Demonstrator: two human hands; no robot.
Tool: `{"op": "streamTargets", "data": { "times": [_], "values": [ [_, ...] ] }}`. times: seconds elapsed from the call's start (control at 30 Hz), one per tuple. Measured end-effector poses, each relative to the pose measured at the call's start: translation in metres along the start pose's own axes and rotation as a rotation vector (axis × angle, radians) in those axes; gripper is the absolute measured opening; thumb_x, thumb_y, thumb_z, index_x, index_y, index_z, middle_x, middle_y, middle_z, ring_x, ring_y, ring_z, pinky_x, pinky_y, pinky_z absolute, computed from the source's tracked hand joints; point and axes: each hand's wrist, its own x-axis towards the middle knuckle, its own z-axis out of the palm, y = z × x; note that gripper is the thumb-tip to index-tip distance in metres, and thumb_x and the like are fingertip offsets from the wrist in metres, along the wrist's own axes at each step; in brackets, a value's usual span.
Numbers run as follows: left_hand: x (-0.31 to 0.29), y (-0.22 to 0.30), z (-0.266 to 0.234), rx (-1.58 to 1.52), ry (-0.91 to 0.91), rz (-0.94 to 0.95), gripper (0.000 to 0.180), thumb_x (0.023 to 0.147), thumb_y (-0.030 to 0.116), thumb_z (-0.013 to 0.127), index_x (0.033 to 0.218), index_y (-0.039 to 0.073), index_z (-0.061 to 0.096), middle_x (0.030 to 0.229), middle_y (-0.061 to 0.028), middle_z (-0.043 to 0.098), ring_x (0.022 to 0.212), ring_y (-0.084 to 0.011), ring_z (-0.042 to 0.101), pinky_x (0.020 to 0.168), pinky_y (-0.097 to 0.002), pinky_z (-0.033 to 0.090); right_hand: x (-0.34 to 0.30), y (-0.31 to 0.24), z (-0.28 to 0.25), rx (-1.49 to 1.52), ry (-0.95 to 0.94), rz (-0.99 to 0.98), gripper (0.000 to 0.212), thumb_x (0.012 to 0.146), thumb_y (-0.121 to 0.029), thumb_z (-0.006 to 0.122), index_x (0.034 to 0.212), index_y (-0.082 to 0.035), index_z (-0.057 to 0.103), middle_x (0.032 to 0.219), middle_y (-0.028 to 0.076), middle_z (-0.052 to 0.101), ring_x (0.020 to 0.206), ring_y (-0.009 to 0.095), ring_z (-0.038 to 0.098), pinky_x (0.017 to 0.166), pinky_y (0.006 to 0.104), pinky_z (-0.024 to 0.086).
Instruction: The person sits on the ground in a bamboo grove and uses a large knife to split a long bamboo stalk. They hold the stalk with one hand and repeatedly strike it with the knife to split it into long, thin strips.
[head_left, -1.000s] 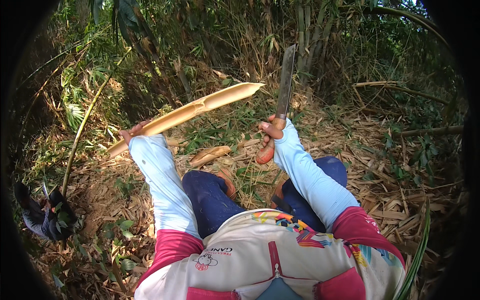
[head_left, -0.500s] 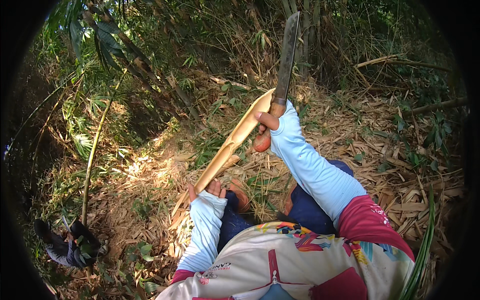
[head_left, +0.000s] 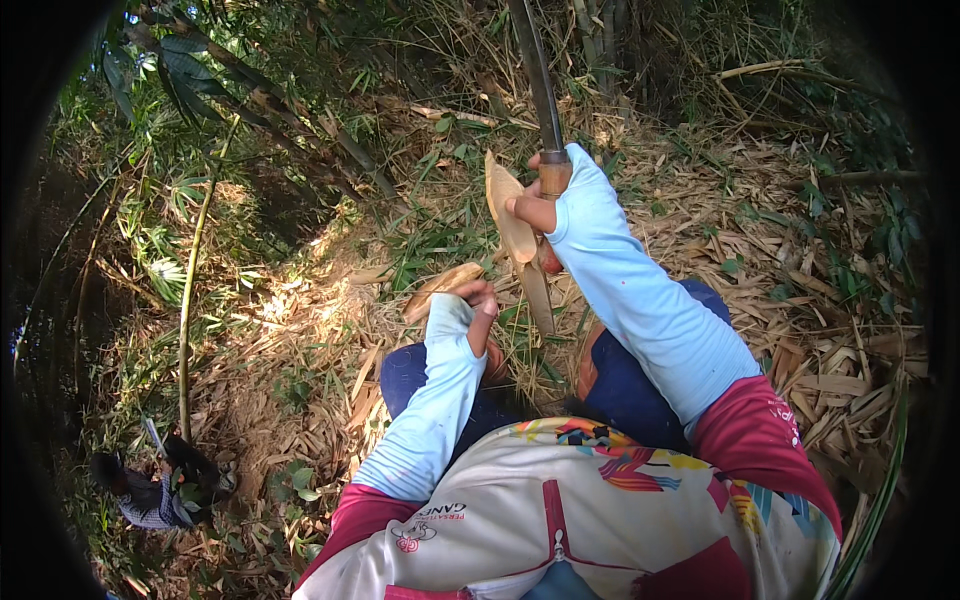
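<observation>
My right hand (head_left: 540, 205) is closed around the wooden handle of a machete (head_left: 540, 90), whose dark blade points up and away from me. The same hand also grips a split piece of bamboo (head_left: 515, 225), thumb on its pale inner face; the piece hangs tilted, its lower end above the ground between my feet. A reddish handle end (head_left: 551, 262) shows partly behind the bamboo. Left of it, my left hand (head_left: 478, 303) has loosely bent fingers with nothing visible in them. It appears close beside a pale brown piece of bamboo (head_left: 438, 290); whether they touch I cannot tell.
Dry leaves and bamboo litter (head_left: 640, 270) cover the ground. Standing bamboo stems (head_left: 360, 155) and thick brush rise ahead. A thin upright pole (head_left: 190, 300) stands at the left, with a person (head_left: 155, 490) low down near its base. A long green leaf (head_left: 885, 490) lies at the right.
My left hand has let go of the bamboo and moved up and right. The bamboo, now only in my right hand, has swung toward upright. The machete has shifted slightly up and left.
</observation>
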Motion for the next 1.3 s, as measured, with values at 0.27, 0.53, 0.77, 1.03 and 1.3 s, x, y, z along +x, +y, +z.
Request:
{"op": "streamTargets", "data": {
  "times": [0.27, 0.53, 0.77, 1.03, 1.3],
  "values": [
    [0.044, 0.055, 0.026, -0.166, -0.214, 0.11, 0.052, 0.097, 0.02, 0.059, 0.138, -0.006, 0.04, 0.122, -0.0146, 0.058, 0.109, -0.0183, 0.056, 0.095, -0.0315, 0.044, -0.015, -0.004, 0.016, -0.053, -0.054, 0.03, 0.057, 0.07, -0.015, 0.084, 0.113, -0.004, 0.049, 0.083, 0.006, 0.061, 0.068, 0.014, 0.062, 0.057, 0.0302, 0.052],
    [0.025, 0.059, 0.041, -0.144, -0.089, 0.1, 0.043, 0.099, 0.025, 0.057, 0.13, -0.003, 0.047, 0.115, -0.0106, 0.06, 0.101, -0.0151, 0.058, 0.089, -0.0283, 0.046, -0.021, -0.001, 0.021, 0.047, -0.139, 0.065, 0.057, 0.073, -0.013, 0.084, 0.115, -0.003, 0.046, 0.079, 0.006, 0.06, 0.057, 0.012, 0.06, 0.045, 0.0261, 0.047],
    [0.036, 0.049, 0.03, -0.126, 0.005, 0.069, 0.038, 0.1, 0.029, 0.053, 0.122, -0.003, 0.05, 0.102, -0.0092, 0.062, 0.085, -0.0141, 0.061, 0.075, -0.027, 0.05, -0.025, -0.003, 0.025, 0.025, -0.199, -0.036, 0.059, 0.072, -0.015, 0.086, 0.113, -0.001, 0.046, 0.077, 0.006, 0.063, 0.064, 0.011, 0.062, 0.051, 0.0249, 0.049],
    [0.046, 0.08, 0.008, -0.277, -0.062, -0.147, 0.059, 0.097, 0.055, 0.048, 0.125, 0.003, 0.045, 0.076, -0.0062, 0.052, 0.062, -0.0162, 0.053, 0.057, -0.0306, 0.047, -0.027, -0.016, 0.016, -0.103, -0.206, -0.153, 0.047, 0.082, -0.02, 0.079, 0.11, 0.0, 0.048, 0.077, 0.003, 0.06, 0.069, 0.008, 0.058, 0.06, 0.0233, 0.046],
    [0.033, 0.107, 0.005, -0.303, -0.096, -0.03, 0.057, 0.089, 0.032, 0.073, 0.127, -0.001, 0.046, 0.077, -0.0057, 0.056, 0.065, -0.0167, 0.059, 0.059, -0.0304, 0.053, -0.036, -0.035, 0.003, -0.348, -0.253, -0.243, 0.022, 0.082, -0.01, 0.073, 0.1, -0.001, 0.062, 0.076, 0.009, 0.064, 0.069, 0.016, 0.063, 0.064, 0.0307, 0.049]
  ]
}}
